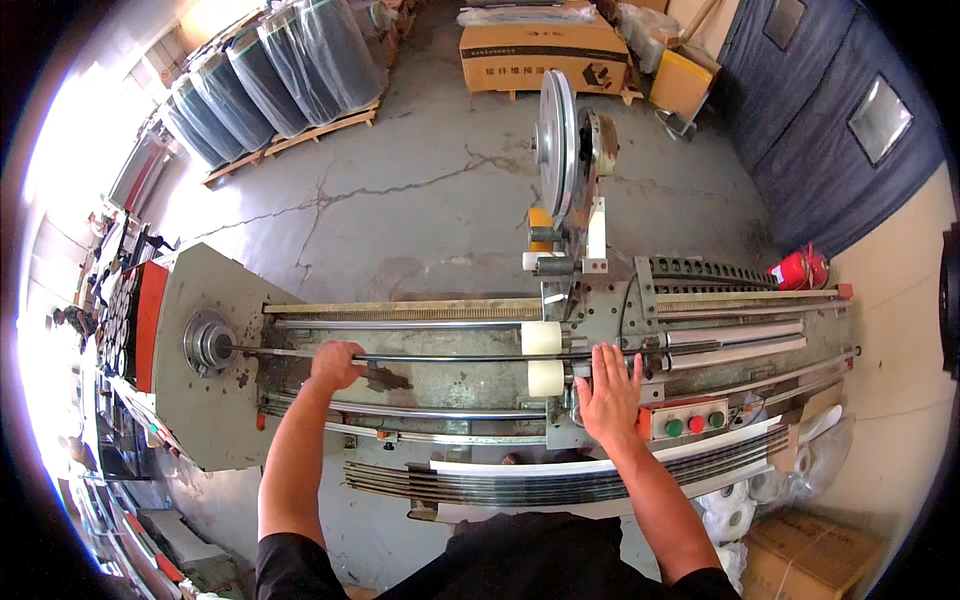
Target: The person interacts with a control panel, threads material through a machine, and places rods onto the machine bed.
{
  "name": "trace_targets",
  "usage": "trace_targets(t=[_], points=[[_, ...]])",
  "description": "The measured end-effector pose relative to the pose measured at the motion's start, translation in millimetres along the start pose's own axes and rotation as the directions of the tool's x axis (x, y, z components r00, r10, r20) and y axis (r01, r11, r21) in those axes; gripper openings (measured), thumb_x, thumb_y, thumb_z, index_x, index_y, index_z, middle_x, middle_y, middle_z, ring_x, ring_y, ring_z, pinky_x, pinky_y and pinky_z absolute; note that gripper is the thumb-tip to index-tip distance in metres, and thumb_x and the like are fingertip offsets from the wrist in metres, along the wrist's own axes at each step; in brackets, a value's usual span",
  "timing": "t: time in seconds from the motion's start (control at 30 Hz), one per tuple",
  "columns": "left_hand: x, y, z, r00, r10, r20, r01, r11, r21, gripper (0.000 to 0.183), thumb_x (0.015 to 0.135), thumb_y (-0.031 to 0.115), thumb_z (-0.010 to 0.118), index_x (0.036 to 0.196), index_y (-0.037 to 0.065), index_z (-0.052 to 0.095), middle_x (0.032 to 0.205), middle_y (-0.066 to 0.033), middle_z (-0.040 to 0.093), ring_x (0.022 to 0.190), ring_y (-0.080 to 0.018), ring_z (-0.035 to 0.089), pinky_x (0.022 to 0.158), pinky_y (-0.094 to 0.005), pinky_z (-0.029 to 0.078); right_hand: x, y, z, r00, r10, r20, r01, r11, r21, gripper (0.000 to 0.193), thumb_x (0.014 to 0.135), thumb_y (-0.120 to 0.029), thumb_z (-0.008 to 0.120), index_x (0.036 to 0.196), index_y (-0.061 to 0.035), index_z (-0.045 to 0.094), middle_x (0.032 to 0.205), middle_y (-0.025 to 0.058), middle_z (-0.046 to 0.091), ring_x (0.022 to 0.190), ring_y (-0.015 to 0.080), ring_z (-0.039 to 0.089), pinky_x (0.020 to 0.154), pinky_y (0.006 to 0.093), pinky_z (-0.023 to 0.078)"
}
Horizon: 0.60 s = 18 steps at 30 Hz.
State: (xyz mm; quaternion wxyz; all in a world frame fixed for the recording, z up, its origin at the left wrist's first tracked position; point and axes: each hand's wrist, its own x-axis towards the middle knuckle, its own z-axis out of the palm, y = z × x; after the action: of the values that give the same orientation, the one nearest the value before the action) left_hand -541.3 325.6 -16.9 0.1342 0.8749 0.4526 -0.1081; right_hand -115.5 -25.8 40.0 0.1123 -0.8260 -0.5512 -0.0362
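A long thin dark rod [450, 357] lies lengthwise along the machine, its left end at the round metal chuck [208, 343]. My left hand [338, 366] is closed around the rod, a short way right of the chuck. Between two cream-white rollers [543, 338] on the metal carriage [595, 312], the rod passes on to the right. My right hand [610, 398] is open, fingers stretched out together and palm down, at the rod just right of the rollers. Whether its palm touches the rod, I cannot tell.
A large reel [556, 145] stands above the carriage. Near my right forearm is a control box [685, 422] with green and red buttons. A bundle of dark rods [580, 488] lies in front of me. Wrapped rolls [290, 75], a cardboard box [545, 55] and a fire extinguisher [800, 268] stand beyond.
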Motion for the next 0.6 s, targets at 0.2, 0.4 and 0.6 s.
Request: trace_targets(t=[0.2, 0.4, 0.6], points=[[0.1, -12.4, 1.2, 0.992, -0.098, 0.079, 0.089, 0.99, 0.114, 0.05, 0.078, 0.053, 0.083, 0.114, 0.019, 0.08, 0.111, -0.0136, 0.078, 0.106, -0.0387, 0.072, 0.093, -0.051, 0.057, 3.0, -1.4, 1.3, 0.999, 0.019, 0.051, -0.019, 1.0, -0.002, 0.067, 0.107, -0.041, 0.053, 0.156, 0.0027, 0.045, 0.161, 0.0209, 0.048, 0.155, 0.0352, 0.037, 0.131, 0.0602, 0.008], [12.5, 76.7, 2.2, 0.986, 0.048, 0.16, -0.058, 0.997, 0.06, 0.062, 0.081, 0.053, 0.082, 0.131, 0.019, 0.071, 0.119, -0.0133, 0.077, 0.114, -0.037, 0.071, 0.096, -0.0516, 0.057, -0.5, 2.9, 11.1, 1.0, -0.003, -0.019, 0.003, 1.0, 0.01, 0.062, 0.105, -0.037, 0.057, 0.152, 0.0028, 0.05, 0.156, 0.0221, 0.052, 0.152, 0.036, 0.042, 0.131, 0.0613, 0.01], [12.8, 175.5, 2.2, 0.977, 0.199, 0.081, -0.199, 0.98, -0.013, 0.066, 0.083, 0.042, 0.084, 0.14, 0.016, 0.063, 0.122, -0.0147, 0.076, 0.114, -0.0358, 0.072, 0.095, -0.0487, 0.058, -2.5, 3.0, 16.3, 0.998, -0.018, -0.066, 0.017, 1.0, -0.006, 0.06, 0.103, -0.035, 0.06, 0.15, 0.0022, 0.052, 0.154, 0.0207, 0.054, 0.15, 0.0366, 0.044, 0.13, 0.0614, 0.013]])
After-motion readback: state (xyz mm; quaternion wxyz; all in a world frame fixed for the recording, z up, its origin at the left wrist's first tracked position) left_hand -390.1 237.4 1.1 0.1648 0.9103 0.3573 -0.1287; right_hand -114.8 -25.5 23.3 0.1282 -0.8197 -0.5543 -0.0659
